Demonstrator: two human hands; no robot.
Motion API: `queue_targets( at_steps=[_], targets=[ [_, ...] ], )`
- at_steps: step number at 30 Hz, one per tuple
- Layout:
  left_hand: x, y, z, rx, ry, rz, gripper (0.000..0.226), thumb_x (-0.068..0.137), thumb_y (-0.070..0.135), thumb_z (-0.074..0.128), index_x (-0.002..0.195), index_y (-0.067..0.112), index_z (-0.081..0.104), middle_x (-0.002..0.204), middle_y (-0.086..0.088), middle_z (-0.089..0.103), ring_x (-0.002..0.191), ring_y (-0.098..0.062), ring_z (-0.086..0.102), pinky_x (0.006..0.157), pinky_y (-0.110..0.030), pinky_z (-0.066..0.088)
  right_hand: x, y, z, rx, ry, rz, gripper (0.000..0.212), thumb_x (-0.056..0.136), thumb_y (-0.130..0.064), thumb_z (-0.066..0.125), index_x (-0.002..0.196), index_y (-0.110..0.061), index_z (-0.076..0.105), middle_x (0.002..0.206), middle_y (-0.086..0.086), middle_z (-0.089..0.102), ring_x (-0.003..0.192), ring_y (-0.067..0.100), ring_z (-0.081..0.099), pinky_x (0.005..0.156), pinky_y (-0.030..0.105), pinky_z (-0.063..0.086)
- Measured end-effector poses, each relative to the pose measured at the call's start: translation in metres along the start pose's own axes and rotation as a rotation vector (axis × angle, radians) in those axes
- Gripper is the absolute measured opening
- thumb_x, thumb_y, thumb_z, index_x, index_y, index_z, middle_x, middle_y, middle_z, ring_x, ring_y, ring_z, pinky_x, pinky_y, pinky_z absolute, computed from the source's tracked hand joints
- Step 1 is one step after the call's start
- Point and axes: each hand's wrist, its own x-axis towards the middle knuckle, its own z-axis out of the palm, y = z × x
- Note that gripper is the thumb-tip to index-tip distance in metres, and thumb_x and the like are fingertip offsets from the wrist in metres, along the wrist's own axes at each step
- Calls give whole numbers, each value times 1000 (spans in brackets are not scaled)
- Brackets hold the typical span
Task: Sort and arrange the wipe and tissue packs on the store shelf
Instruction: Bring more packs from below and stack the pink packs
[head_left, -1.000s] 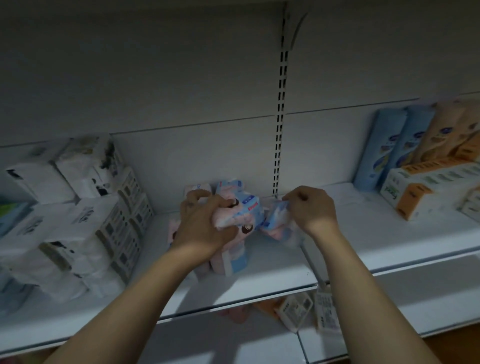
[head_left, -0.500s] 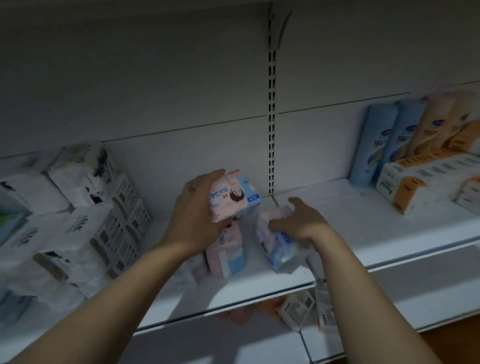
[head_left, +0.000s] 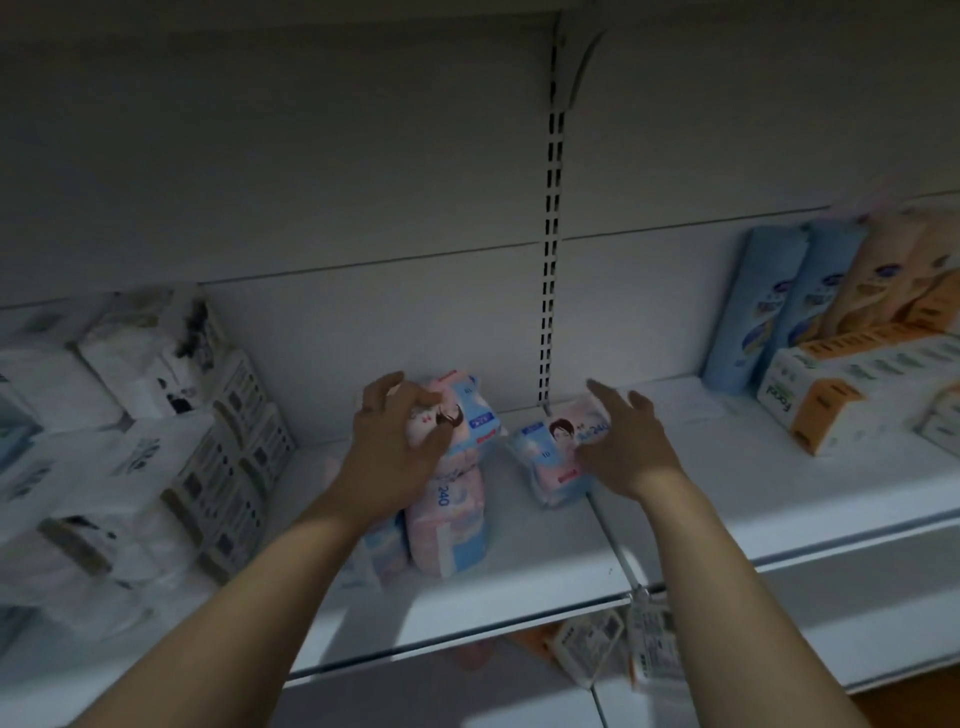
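A pink and blue wipe pack (head_left: 475, 415) lies on top of a standing pack (head_left: 452, 525) of the same kind, near the middle of the white shelf (head_left: 519, 577). My left hand (head_left: 389, 457) curls around the top pack's left side, thumb on its front. More of these packs are partly hidden behind my left forearm. To the right, a third pack (head_left: 545, 452) lies flat on the shelf. My right hand (head_left: 623, 447) rests against that pack's right side with fingers stretched out and apart.
White tissue bundles (head_left: 156, 467) are piled at the left. Tall blue packs (head_left: 763, 306) and orange-and-white boxes (head_left: 841, 384) stand at the right. A slotted upright (head_left: 553, 234) runs up the back wall. Price tags (head_left: 649, 644) hang from the shelf edge.
My left hand carried its pack down onto the standing pack. My right hand laid its pack flat on the shelf and spread its fingers. The camera tilted up slightly.
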Motion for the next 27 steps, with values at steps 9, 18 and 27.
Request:
queue_targets(
  at_steps=[9,18,27],
  targets=[
    [-4,7,0,-98,20,-71,44,74,26,76,112,29,54,114,3,42,114,-22,48,100,-30,37,-6,0,2,-35,-124,-14,90,69,-27,83,144,-35,33,132,14,38,124,35,44,102,38,42],
    [-14,15,-6,-109,96,-138,62,60,33,87,112,25,54,107,18,34,118,-9,35,98,-21,35,-21,0,0,-69,-178,-22,67,60,-26,86,110,-22,42,106,3,54,92,19,59,73,27,48],
    [-8,31,-8,-467,88,-385,121,60,13,92,149,31,11,124,-2,55,96,-8,62,80,-22,54,-2,24,-19,-42,38,-37,38,72,-6,76,92,-25,50,108,8,55,84,20,52,60,24,35]
  ],
)
